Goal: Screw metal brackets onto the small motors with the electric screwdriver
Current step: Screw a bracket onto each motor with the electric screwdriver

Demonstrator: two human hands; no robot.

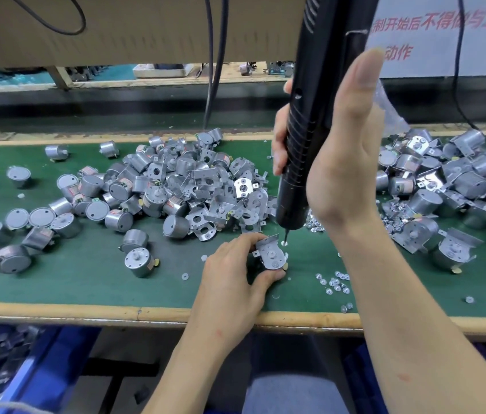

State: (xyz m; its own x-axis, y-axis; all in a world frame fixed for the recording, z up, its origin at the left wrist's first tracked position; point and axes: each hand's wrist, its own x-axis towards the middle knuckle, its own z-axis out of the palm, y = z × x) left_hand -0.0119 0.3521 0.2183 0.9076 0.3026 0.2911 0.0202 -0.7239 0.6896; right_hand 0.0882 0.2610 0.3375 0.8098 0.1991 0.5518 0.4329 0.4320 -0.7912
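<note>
Green mat is strewn with motors and brackets. One motor, bracket on top, is pinched near the front edge by the left hand. The screwdriver is gripped upright by the right hand, fingers curled round it, bit just beside the bracket.

Green-topped bench under heaps of small motors, brackets, perhaps loose screws.

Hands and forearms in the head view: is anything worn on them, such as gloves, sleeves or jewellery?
Nothing is worn. The left hand and right hand have no gloves and no visible rings. The left forearm and right forearm show no sleeve, watch or band. The right thumbnail is short and unpainted. Each forearm bears a small reddish mark.
</note>
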